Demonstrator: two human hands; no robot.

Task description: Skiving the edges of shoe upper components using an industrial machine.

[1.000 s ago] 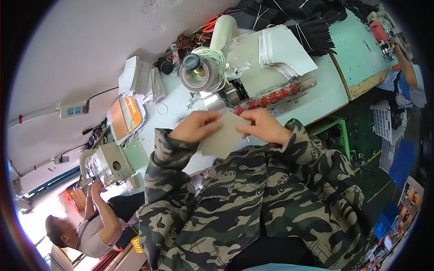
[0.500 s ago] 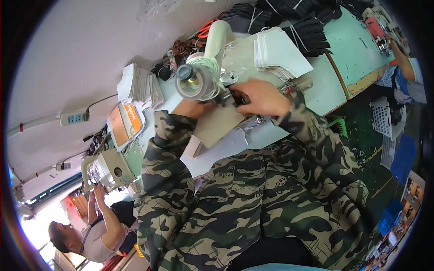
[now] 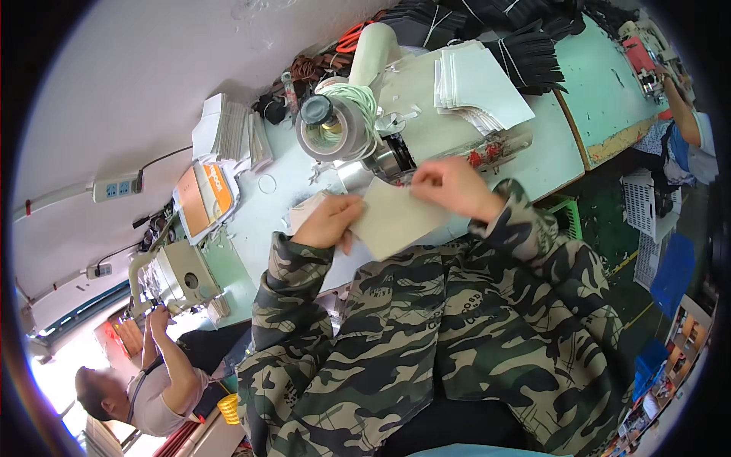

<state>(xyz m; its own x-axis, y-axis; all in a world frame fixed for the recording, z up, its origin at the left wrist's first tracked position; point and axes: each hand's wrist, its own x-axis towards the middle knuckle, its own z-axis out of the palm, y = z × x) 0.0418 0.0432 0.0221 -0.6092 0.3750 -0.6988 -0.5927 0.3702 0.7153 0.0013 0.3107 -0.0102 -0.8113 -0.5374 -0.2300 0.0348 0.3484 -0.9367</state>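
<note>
A flat, pale beige fabric piece (image 3: 396, 217) is held between both hands over the near edge of the light green worktable (image 3: 533, 160). My left hand (image 3: 331, 221) grips its left edge and my right hand (image 3: 449, 186) pinches its upper right edge. Both forearms wear camouflage sleeves. Just beyond the piece stands a white sewing machine (image 3: 358, 114) with its round handwheel facing me. A stack of similar pale pieces (image 3: 476, 84) lies to the machine's right.
Black fabric pieces (image 3: 525, 53) are piled at the table's far side. A stack of white pieces (image 3: 228, 133) and an orange-and-white panel (image 3: 202, 194) lie to the left. Another person (image 3: 145, 381) works at a second machine (image 3: 175, 270) lower left; a further person (image 3: 685, 122) sits far right.
Both hands were up at the machine half a second ago; they have now drawn the pale piece back toward me, away from the machine.
</note>
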